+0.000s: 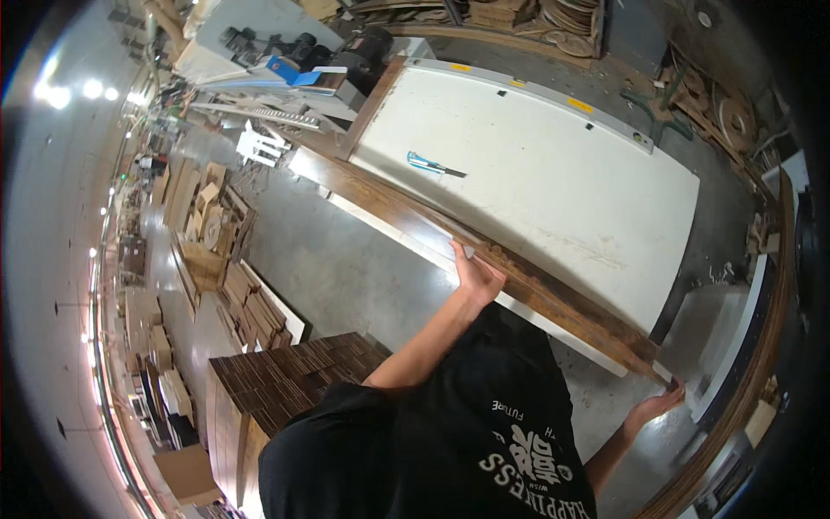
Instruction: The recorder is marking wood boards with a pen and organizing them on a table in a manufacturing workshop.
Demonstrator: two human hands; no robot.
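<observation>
A long dark-brown wooden plank point(380, 201) lies slantwise in front of me, along the near side of a white-topped worktable point(553, 164). My left hand point(478, 277) grips the plank's near edge around its middle, with a small pale piece at the fingers that I cannot name. At the plank's right end, my right hand point(661, 402) is closed around the tip, where another pale bit shows. A white strip point(562, 333) runs just under the plank's near edge. On the white top rests a blue utility knife point(432, 164), apart from both hands.
A metal straightedge point(536, 95) with yellow labels borders the table's far side. Dark machine parts point(303, 52) stand at the far left. Stacked brown planks point(285, 372) rise beside my left elbow. Wood piles point(207, 225) lie on the left floor, coiled edging point(571, 22) at the back.
</observation>
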